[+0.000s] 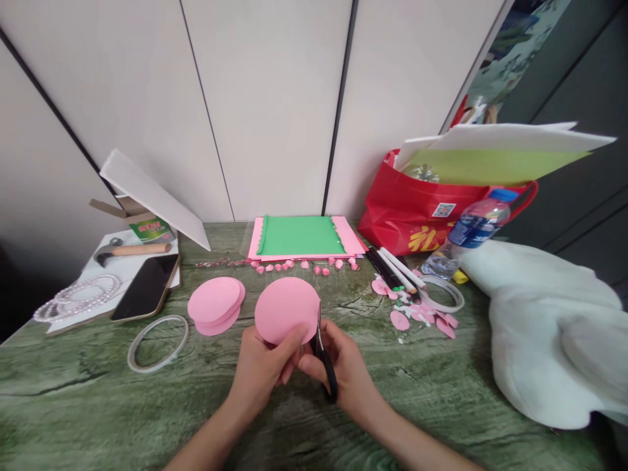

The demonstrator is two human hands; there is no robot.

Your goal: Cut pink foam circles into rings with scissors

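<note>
My left hand (262,366) pinches the lower edge of a pink paper disc (286,307), holding it upright over the green table (98,405). My right hand (346,369) is closed around black-handled scissors (324,360), whose blades point up against the disc's right edge. A stack of pink paper discs (214,304) lies on the table just left of the held disc.
Green and pink paper sheets (299,237) lie at the back with small pink pieces (304,265) in front. Tape rings (157,341) (444,294), a phone (146,286), a hammer (130,250), pens (395,269), pink scraps (422,314), a bottle (471,229), a red bag (417,209), white cloth (549,327).
</note>
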